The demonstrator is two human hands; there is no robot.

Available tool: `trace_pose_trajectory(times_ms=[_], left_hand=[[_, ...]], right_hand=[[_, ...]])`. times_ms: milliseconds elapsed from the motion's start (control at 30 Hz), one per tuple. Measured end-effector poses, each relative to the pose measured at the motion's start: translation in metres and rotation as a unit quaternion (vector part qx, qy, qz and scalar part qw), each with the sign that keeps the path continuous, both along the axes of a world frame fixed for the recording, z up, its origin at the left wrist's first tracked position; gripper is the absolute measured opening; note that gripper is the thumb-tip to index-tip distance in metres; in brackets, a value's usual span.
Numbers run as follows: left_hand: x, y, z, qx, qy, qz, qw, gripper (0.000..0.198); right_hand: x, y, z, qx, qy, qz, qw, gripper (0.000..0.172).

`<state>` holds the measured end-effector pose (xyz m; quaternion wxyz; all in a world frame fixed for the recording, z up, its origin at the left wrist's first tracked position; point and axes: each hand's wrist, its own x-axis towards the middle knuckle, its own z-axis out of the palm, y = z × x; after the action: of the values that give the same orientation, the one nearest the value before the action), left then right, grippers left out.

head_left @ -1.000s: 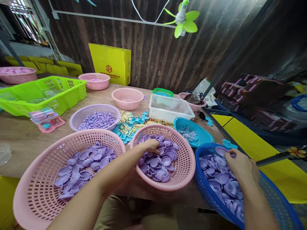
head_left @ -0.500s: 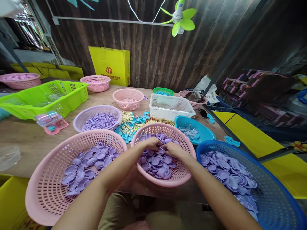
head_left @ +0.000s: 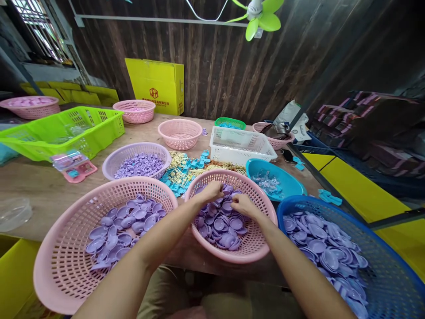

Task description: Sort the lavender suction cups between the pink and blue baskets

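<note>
Curling half-closed over purple pieces, both hands, hold unclear, sit before a yellow box printed "JFH".

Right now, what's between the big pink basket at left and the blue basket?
Head view: the round pink basket, holding purple pieces, with the left hand and right hand inside its rim.
</note>
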<state>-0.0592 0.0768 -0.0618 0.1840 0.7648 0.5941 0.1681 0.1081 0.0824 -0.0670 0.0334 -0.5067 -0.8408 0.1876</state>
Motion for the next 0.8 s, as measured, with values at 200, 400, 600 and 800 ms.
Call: trace_pose_trajectory(times_ms=[200,400,600,800], left_hand=[[-0.001,0.001,0.001,0.002,-0.059,0.005,0.998,0.015],[-0.002,-0.003,0.008,-0.039,-0.135,-0.051,0.989,0.047],[-0.001,-0.006,0.015,-0.074,-0.163,-0.093,0.979,0.048],[-0.002,-0.003,0.009,-0.102,-0.219,-0.148,0.959,0.033]], right_hand=[[0.001,0.002,0.007,0.073,0.110,-0.093,0.987,0.015],[0.000,-0.001,0.008,0.074,0.201,-0.103,0.971,0.017],[-0.002,-0.002,0.010,0.058,0.236,-0.094,0.965,0.014],[-0.004,-0.003,0.012,0.000,0.284,-0.105,0.953,0.014]])
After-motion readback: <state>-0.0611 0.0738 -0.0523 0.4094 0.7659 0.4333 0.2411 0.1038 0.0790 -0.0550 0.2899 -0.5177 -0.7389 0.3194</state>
